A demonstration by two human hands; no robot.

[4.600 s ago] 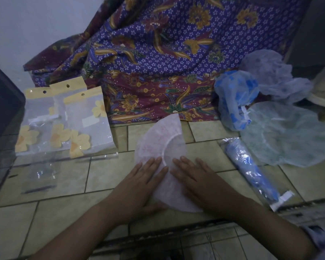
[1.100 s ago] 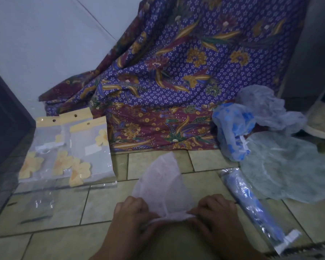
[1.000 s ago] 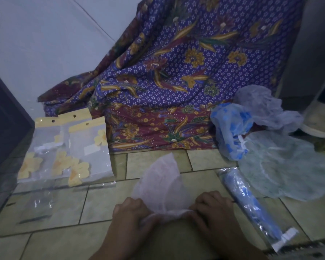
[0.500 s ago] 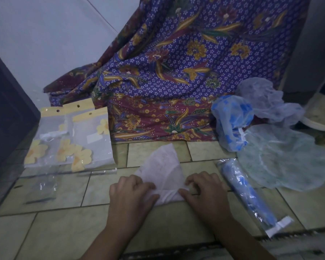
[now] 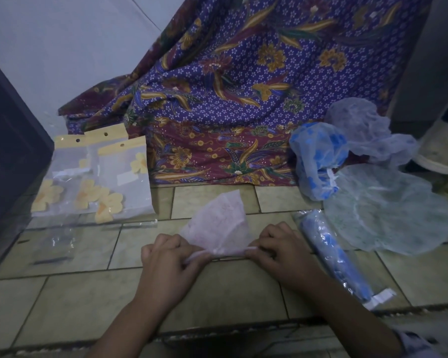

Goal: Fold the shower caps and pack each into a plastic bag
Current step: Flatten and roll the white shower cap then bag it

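"What's over by the floor's [image 5: 217,288] left edge?"

"A fan of plastic bags [image 5: 93,177] printed with yellow flowers, lying flat. One clear bag [image 5: 55,244] lies on the tiles just in front of them."

"And the hands?"

"Mid-floor, toward the near edge. The left hand [image 5: 166,264] has its grip curled tight, pinching the left end of the rolled hem of the pale pink shower cap [image 5: 220,226]. That cap is folded into a wedge on the tiles between both hands, narrowing toward the batik cloth [image 5: 243,86] draped along the far edge. The right hand [image 5: 279,251] does the same on its side, its grip pinching the roll's right end with fingers curled over."

"Anything to the right?"

"Just beside the right hand there's a packed blue cap [image 5: 331,257], rolled inside its clear bag and lying at a slant. Toward the far right corner a pale green cap [image 5: 388,210] is spread flat. A loose blue cap [image 5: 318,156] is bunched against the cloth, and a whitish cap [image 5: 365,127] is crumpled behind it."
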